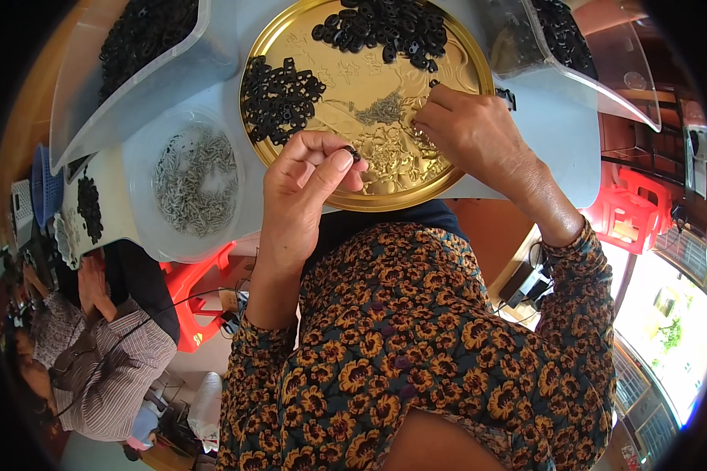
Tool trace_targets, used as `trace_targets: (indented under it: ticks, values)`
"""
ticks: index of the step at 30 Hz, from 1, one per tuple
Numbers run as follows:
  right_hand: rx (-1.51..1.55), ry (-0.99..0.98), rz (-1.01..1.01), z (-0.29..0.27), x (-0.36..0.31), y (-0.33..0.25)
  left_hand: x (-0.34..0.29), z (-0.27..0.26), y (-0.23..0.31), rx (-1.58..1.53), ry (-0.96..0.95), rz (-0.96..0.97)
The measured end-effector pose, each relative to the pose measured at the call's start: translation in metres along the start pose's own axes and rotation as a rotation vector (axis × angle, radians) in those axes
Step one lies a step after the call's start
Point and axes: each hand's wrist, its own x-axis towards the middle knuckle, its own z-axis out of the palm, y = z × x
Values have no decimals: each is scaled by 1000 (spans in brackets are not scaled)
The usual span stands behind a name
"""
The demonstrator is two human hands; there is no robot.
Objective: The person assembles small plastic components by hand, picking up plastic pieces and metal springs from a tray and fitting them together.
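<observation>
My left hand (306, 177) pinches a small black plastic part (353, 154) between thumb and forefinger, above the near side of a round gold tray (483, 67). My right hand (475, 129) is over the tray's right side, its fingers bent down and drawn together; whatever lies between its fingertips is hidden. Close to those fingertips, small silvery metal pieces (381, 109) lie in a loose heap, too fine to name. One pile of small black parts (281, 100) rests on the tray's left side. Larger black oval parts (389, 31) are heaped at its far edge.
Clear plastic bins of black parts stand at the left (141, 102) and right (597, 86). A round tub (145, 224) of silvery pieces sits left of the tray. Red stools (184, 306) (632, 208) are at both sides. A person in a striped shirt (122, 369) sits at lower left.
</observation>
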Motion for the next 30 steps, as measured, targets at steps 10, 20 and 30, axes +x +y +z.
trace_targets:
  ticks: [10,20,30]
  values:
    - [158,39,-2,4,2,5,0,3,1,-3,0,-7]
    - [1518,-105,619,-13,1,-3,18,24,2,433,-6,317]
    - [1520,-63,516,-18,6,-13,30,33,1,745,-62,573]
